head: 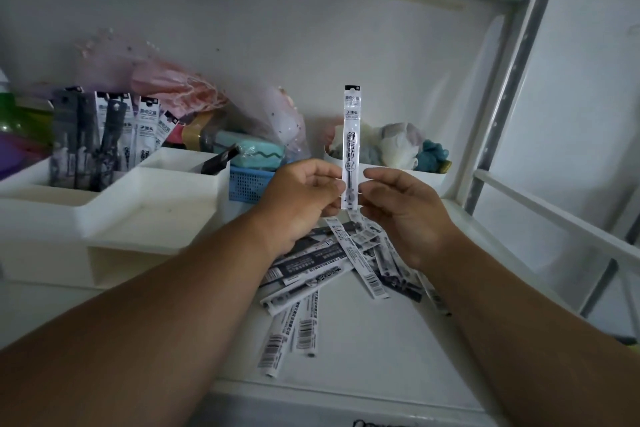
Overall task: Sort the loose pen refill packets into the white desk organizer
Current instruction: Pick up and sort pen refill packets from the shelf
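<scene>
A single pen refill packet point(351, 146) is being held upright above the pile of loose refill packets point(332, 274), its black header end uppermost. It is being pinched at its lower end from both sides — the left hand point(304, 199) is gripping its left edge with curled fingers, and the right hand point(398, 210) is gripping its right edge the same way. The pile is being left fanned out on the white shelf surface point(381, 350), directly below the held packet. To the left of the held packet the white desk organizer point(114, 215) is being shown, with several refill packets point(104, 135) already standing upright in its back compartment — its front tray is nearer the left hand. A blue mesh basket point(246, 184) is being partly hidden behind the left hand.
</scene>
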